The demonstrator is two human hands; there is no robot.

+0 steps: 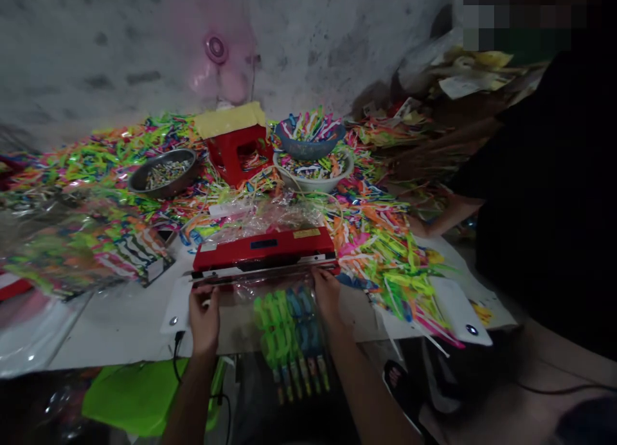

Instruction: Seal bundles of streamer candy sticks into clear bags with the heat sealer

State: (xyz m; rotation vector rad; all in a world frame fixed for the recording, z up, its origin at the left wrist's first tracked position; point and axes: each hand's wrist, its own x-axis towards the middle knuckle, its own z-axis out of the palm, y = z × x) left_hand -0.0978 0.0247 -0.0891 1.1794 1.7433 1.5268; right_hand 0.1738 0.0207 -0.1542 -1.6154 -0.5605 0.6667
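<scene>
A clear plastic bag [289,332] holds several green and blue figure-like pieces with patterned sticks at their lower ends. Its open edge lies along the front of a red impulse sealer [263,247]. At the sealer's left end, my left hand [204,313] is closed, thumb and fingers pinching the bag's left corner. My right hand [330,297] pinches the right corner, close to the sealer's right end. The bag's filled part hangs toward me over the table's front edge, between my forearms.
Colourful loose pieces heap the table, around a grey bowl [164,173], a red stool [240,152] and stacked basins [313,175]. Filled bags [96,245] lie left, and a white device [460,310] right. A co-worker's arm [453,213] reaches in at right. A pink fan [216,49] stands behind.
</scene>
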